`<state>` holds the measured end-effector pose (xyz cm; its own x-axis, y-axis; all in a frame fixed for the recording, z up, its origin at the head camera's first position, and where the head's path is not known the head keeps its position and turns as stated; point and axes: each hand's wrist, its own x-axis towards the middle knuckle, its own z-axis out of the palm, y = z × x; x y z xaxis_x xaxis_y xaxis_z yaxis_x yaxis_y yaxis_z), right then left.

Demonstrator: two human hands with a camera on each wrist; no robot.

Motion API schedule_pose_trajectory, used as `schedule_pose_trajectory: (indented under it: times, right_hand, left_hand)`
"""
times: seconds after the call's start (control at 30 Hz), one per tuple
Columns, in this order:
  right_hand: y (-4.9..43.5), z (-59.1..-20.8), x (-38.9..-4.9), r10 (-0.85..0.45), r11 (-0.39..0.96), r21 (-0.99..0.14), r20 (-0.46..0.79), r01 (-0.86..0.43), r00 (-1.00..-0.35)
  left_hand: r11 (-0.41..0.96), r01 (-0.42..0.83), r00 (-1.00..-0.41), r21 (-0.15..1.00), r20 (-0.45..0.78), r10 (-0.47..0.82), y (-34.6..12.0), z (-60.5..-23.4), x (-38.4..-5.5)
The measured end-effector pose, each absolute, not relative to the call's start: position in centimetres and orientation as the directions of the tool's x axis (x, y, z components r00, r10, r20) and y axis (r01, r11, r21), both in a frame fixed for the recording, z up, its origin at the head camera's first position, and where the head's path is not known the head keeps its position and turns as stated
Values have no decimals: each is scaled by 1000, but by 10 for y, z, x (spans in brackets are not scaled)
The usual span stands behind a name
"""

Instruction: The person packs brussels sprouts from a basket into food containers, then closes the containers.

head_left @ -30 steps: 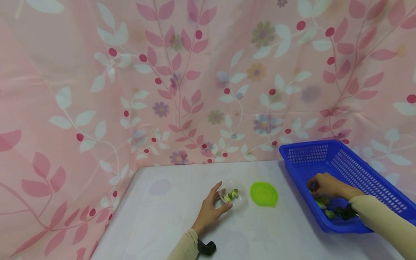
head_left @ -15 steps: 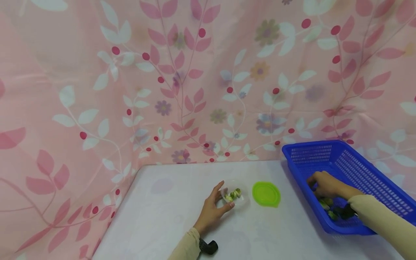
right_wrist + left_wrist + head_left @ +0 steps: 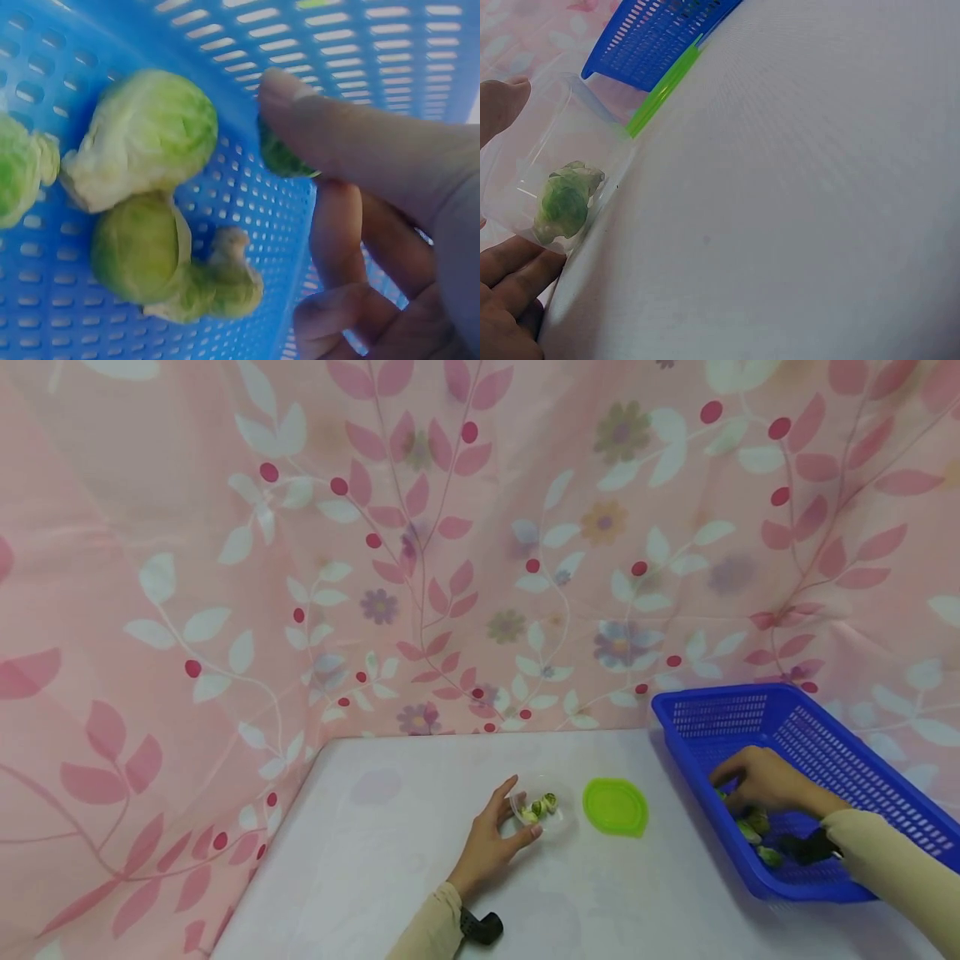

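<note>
My left hand [image 3: 483, 852] holds a small clear plastic container [image 3: 551, 135] on the table, thumb on one side and fingers on the other. A few halved-looking green Brussels sprouts [image 3: 537, 808] lie in it. Inside the blue basket [image 3: 813, 731], my right hand [image 3: 768, 781] pinches a Brussels sprout [image 3: 279, 154] between thumb and forefinger; the thumb covers much of it. Several more Brussels sprouts [image 3: 154, 131] lie on the basket's perforated floor beside this hand, one with a browner, yellowish side.
A bright green lid [image 3: 615, 807] lies flat on the table between the container and the basket. The white-covered table [image 3: 360, 852] ends at a pink floral curtain [image 3: 450, 568] behind it. A black wrist device [image 3: 482, 928] sits at the left cuff.
My right hand has lifted slightly and shifted right inside the basket. The left hand stays on the container. The whole head view has shifted a little.
</note>
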<state>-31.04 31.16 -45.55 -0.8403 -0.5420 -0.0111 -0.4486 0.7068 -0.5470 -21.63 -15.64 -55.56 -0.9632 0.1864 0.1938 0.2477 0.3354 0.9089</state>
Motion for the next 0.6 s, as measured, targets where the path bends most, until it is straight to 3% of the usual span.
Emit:
schedule_pose_trajectory:
  times: [0.27, 0.6]
  right_hand:
    - [316, -443, -302, -467, 692, -613, 23, -381, -884]
    - [312, -430, -290, -320, 736, -601, 97, -312, -942]
  left_hand:
    - [343, 259, -961, 903, 206, 185, -156, -555, -216]
    - [336, 255, -961, 907, 200, 190, -156, -554, -215]
